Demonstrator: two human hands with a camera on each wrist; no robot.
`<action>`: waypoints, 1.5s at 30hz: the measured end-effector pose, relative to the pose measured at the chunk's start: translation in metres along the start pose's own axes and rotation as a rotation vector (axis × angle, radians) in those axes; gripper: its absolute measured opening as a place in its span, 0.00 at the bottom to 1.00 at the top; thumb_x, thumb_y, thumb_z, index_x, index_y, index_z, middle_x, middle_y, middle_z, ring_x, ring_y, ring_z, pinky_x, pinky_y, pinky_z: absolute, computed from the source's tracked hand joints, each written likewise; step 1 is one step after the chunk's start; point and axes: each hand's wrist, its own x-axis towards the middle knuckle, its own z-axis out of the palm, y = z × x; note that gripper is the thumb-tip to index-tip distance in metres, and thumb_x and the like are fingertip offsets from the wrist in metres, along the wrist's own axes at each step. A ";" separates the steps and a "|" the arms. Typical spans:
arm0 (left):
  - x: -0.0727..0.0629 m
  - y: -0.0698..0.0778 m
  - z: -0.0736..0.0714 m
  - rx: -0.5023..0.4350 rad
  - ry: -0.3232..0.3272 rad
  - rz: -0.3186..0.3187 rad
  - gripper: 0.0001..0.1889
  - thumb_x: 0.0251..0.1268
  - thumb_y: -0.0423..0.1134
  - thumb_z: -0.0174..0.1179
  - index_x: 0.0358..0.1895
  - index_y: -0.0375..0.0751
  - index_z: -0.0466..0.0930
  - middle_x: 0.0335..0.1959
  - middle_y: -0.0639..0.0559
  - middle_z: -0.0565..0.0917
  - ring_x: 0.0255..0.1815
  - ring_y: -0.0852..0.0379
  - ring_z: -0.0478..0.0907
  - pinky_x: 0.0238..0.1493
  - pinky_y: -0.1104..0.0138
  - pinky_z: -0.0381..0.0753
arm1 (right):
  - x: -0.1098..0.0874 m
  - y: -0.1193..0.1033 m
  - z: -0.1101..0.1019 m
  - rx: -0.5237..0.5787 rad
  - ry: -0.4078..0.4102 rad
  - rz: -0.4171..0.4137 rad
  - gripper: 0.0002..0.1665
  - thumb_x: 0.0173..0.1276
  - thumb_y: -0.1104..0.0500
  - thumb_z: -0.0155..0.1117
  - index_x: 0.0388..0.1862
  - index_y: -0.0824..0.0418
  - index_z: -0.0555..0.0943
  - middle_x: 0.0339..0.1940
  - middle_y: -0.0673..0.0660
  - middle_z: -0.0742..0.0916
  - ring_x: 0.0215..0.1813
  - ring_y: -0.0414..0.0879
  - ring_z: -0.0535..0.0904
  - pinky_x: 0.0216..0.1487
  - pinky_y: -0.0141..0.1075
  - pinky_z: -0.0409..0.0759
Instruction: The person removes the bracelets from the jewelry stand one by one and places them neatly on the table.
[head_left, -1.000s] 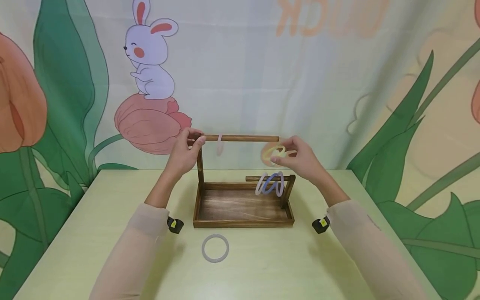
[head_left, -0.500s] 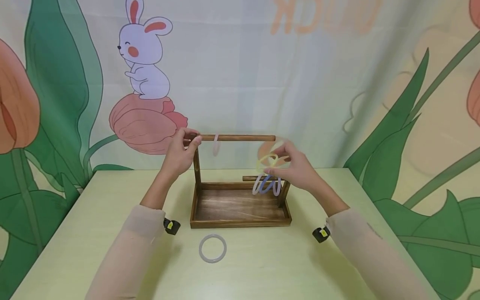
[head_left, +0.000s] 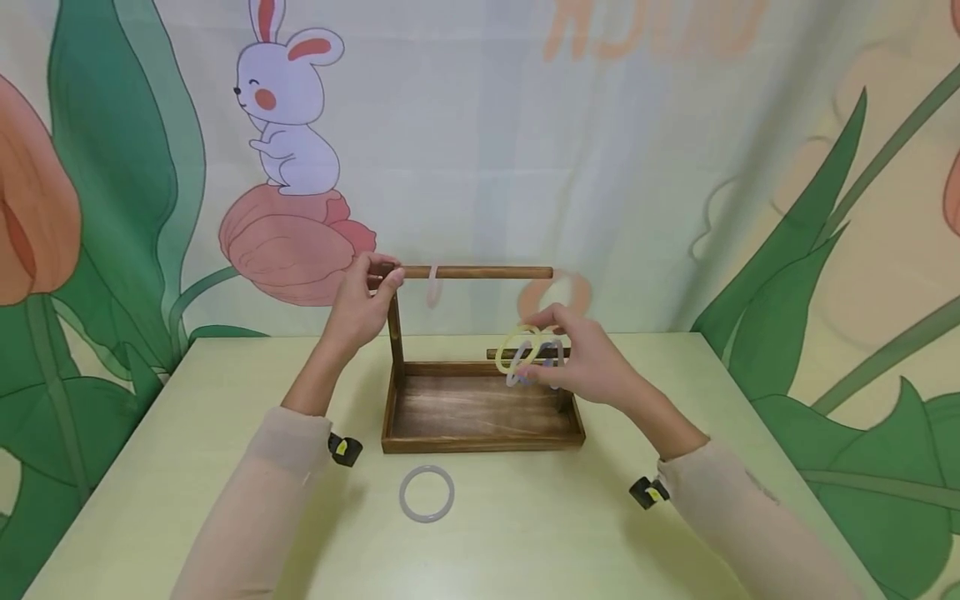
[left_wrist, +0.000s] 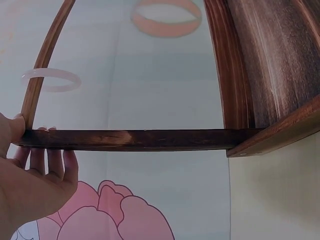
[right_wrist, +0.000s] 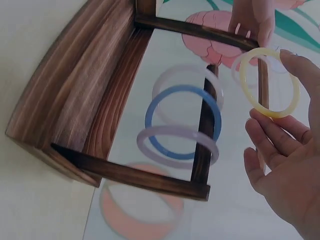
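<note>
My left hand (head_left: 358, 308) grips the top corner of the left post (left_wrist: 150, 140) of a wooden bangle rack (head_left: 480, 445). Thumb and fingers lie on either side of the wood. A pale pink bangle (left_wrist: 60, 74) hangs from the upper bar (head_left: 495, 272). With thumb and fingertips, my right hand (head_left: 600, 362) pinches a yellow bangle (right_wrist: 243, 77) near the free end of the lower bar (head_left: 492, 354). On that bar hang a whitish bangle (right_wrist: 187, 68), a blue bangle (right_wrist: 148, 120) and a lilac bangle (right_wrist: 175, 163), partly hidden by my right hand in the head view.
A grey bangle (head_left: 427, 518) lies flat on the pale table (head_left: 525, 542) in front of the rack's tray base. Behind the table hangs a curtain (head_left: 480, 150) printed with a rabbit and tulips.
My right hand has moved down and left with the yellow bangle, from beside the upper bar's end to the lower bar's free end. My left hand keeps its grip on the rack.
</note>
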 end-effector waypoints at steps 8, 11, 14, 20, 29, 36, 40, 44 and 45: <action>-0.001 -0.002 0.001 -0.003 0.005 -0.018 0.18 0.84 0.44 0.57 0.64 0.36 0.74 0.60 0.40 0.80 0.59 0.41 0.77 0.62 0.48 0.77 | -0.016 -0.010 0.019 0.042 -0.031 -0.078 0.37 0.60 0.50 0.86 0.63 0.57 0.78 0.55 0.52 0.87 0.52 0.51 0.83 0.48 0.42 0.83; -0.002 -0.001 0.002 -0.006 0.007 -0.025 0.18 0.84 0.44 0.57 0.65 0.37 0.74 0.60 0.40 0.80 0.60 0.41 0.77 0.63 0.48 0.76 | -0.024 -0.011 0.028 0.029 -0.049 -0.103 0.38 0.58 0.51 0.87 0.64 0.57 0.79 0.56 0.52 0.86 0.55 0.49 0.82 0.53 0.44 0.82; -0.002 0.000 0.002 -0.007 0.004 -0.029 0.18 0.84 0.44 0.57 0.65 0.36 0.73 0.60 0.40 0.80 0.61 0.41 0.77 0.65 0.48 0.75 | -0.031 -0.009 0.039 0.006 -0.066 -0.115 0.37 0.57 0.50 0.88 0.62 0.55 0.80 0.59 0.48 0.86 0.60 0.46 0.80 0.60 0.48 0.80; 0.000 0.000 0.002 -0.009 0.006 -0.029 0.19 0.84 0.45 0.57 0.65 0.36 0.73 0.59 0.40 0.80 0.62 0.41 0.77 0.65 0.47 0.75 | -0.044 0.003 0.062 0.003 -0.107 -0.101 0.38 0.58 0.46 0.86 0.63 0.54 0.79 0.63 0.47 0.85 0.66 0.48 0.79 0.65 0.54 0.80; 0.002 0.001 0.001 0.007 0.005 -0.031 0.18 0.84 0.44 0.57 0.65 0.36 0.73 0.60 0.40 0.80 0.62 0.41 0.77 0.67 0.47 0.74 | -0.060 0.014 0.097 0.053 -0.153 0.002 0.39 0.58 0.43 0.85 0.63 0.53 0.79 0.64 0.49 0.85 0.65 0.50 0.80 0.65 0.55 0.79; 0.001 0.002 0.000 0.011 0.004 -0.031 0.17 0.84 0.43 0.57 0.65 0.37 0.74 0.60 0.40 0.80 0.61 0.41 0.77 0.66 0.47 0.75 | -0.068 0.020 0.116 0.087 -0.136 0.067 0.40 0.55 0.43 0.86 0.64 0.53 0.80 0.63 0.48 0.85 0.68 0.51 0.78 0.70 0.57 0.74; 0.001 0.000 0.000 0.018 0.003 -0.032 0.17 0.85 0.44 0.56 0.65 0.36 0.73 0.60 0.40 0.80 0.61 0.41 0.77 0.66 0.48 0.75 | -0.072 0.021 0.123 0.089 -0.112 0.068 0.40 0.55 0.40 0.86 0.63 0.52 0.80 0.62 0.47 0.86 0.66 0.50 0.79 0.68 0.55 0.76; 0.001 -0.001 0.000 0.021 0.002 -0.035 0.17 0.84 0.44 0.56 0.65 0.37 0.74 0.61 0.40 0.80 0.61 0.41 0.77 0.65 0.48 0.75 | -0.075 0.021 0.127 0.095 -0.120 0.057 0.40 0.55 0.40 0.86 0.62 0.53 0.81 0.61 0.45 0.87 0.66 0.47 0.81 0.67 0.50 0.79; 0.001 -0.001 0.000 0.022 0.001 -0.035 0.17 0.84 0.44 0.56 0.65 0.37 0.74 0.61 0.40 0.80 0.61 0.41 0.77 0.65 0.48 0.75 | -0.075 0.021 0.127 0.095 -0.124 0.057 0.40 0.55 0.40 0.86 0.63 0.52 0.81 0.60 0.45 0.87 0.66 0.46 0.80 0.67 0.49 0.79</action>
